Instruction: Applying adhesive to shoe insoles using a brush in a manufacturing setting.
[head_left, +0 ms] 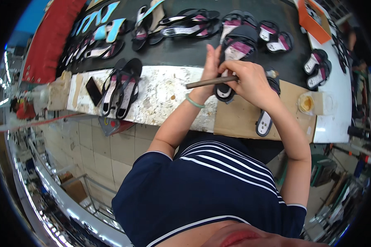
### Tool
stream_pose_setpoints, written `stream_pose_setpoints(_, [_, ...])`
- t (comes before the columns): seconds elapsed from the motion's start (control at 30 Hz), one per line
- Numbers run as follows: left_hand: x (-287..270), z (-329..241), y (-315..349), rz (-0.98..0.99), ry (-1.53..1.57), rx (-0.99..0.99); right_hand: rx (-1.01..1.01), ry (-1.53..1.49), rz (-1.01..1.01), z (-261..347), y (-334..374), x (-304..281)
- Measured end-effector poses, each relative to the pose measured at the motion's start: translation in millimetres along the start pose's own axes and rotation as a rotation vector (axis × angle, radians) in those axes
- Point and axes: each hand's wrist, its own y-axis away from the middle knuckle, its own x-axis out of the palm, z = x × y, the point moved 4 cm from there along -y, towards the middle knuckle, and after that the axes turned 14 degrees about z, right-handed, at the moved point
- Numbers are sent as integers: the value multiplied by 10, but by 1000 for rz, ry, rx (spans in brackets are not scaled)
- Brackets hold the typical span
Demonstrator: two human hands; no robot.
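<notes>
My left hand [210, 70] grips a black sandal [238, 48] from its left side, thumb pointing up and the other fingers mostly hidden behind it. The sandal has a wide black strap and a white and purple insole, and its lower end sits above the cardboard sheet [235, 119]. My right hand [249, 78] is closed round a brown stick [206, 82] and rests against the sandal; the stick's free end points left across my left wrist. Partly under my right forearm, another black sandal [264, 123] lies on the cardboard.
A cut plastic container [307, 103] with yellowish contents stands at right. Black sandals [121, 90] and a dark phone [94, 91] lie at left on the stained white board [160, 94]. Several more sandals [189, 28] cover the dark bench behind, beside an orange box [313, 20].
</notes>
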Motion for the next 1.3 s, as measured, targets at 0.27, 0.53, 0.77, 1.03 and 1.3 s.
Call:
stream_pose_setpoints(0.27, [-318,-62,395,-83,32,-93,99,136,-265,253,351,-699])
stream_pose_setpoints(0.53, [-1658,-471,2150,-388,-360,-124,404,-521,-657,-718,1879,-1666])
stream_pose_setpoints(0.77, [-1139,-1208,2483,-653,-1307,-814,287,-731,-873,-1082,2885,-1816])
stream_pose_setpoints(1.03, [-376,-853,355,-362,-819,-8,384,-761,-919,-1013,3258,-1469])
stream_pose_setpoints(1.3, [-285,694,-1508,-54,-944,-158,572,-551,-886,-801,3564,-1187])
